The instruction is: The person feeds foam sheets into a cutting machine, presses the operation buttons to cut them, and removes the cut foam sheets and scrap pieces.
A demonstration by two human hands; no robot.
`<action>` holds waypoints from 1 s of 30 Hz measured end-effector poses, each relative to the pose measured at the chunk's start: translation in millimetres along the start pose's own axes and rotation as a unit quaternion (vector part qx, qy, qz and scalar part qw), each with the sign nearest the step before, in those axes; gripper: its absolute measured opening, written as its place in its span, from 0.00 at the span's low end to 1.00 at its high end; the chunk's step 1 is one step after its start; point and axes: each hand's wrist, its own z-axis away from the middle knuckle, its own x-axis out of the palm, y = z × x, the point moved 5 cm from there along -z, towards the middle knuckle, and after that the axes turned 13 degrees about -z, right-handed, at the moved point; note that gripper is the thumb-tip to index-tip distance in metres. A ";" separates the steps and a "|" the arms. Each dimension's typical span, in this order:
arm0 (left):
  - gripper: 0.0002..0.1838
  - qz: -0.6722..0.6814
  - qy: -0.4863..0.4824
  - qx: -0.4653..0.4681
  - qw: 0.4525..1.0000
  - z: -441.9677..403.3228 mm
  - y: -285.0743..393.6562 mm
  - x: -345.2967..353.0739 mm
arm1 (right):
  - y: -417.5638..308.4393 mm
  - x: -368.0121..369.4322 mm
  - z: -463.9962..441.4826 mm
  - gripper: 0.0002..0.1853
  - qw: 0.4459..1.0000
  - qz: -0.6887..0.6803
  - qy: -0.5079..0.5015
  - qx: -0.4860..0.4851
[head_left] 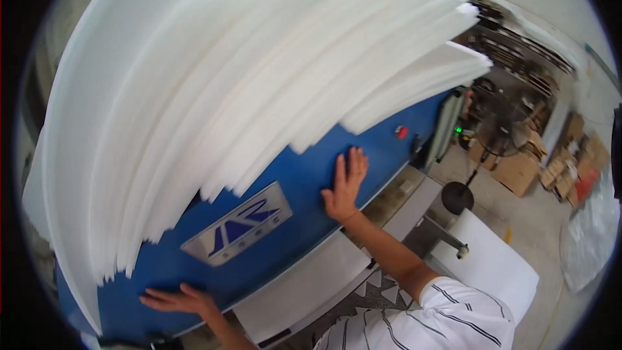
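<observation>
With empty fingers extended and slightly parted, the left hand point(186, 301) and right hand point(345, 189) rest on the blue panel point(303, 180) — white sheets point(259, 84) fan out beyond the fingers — and the staggered layers could slide handward if the panel were jolted.

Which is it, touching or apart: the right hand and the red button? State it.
Apart. The head view shows bare blue panel between the right hand, fingers spread, and the red button.
</observation>
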 end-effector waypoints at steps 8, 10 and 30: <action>0.43 -0.065 -0.021 0.031 0.997 6.7 -9.4 5.7 | -5.0 -4.6 2.5 0.37 0.998 -0.021 -0.037 0.046; 0.42 -0.078 -0.036 0.035 0.996 9.5 -11.2 6.7 | -6.8 -13.1 1.5 0.37 0.995 -0.033 -0.068 0.058; 0.20 0.389 -0.593 0.146 0.690 164.9 175.9 -242.2 | 130.3 -235.4 260.2 0.38 0.906 0.037 -0.320 0.276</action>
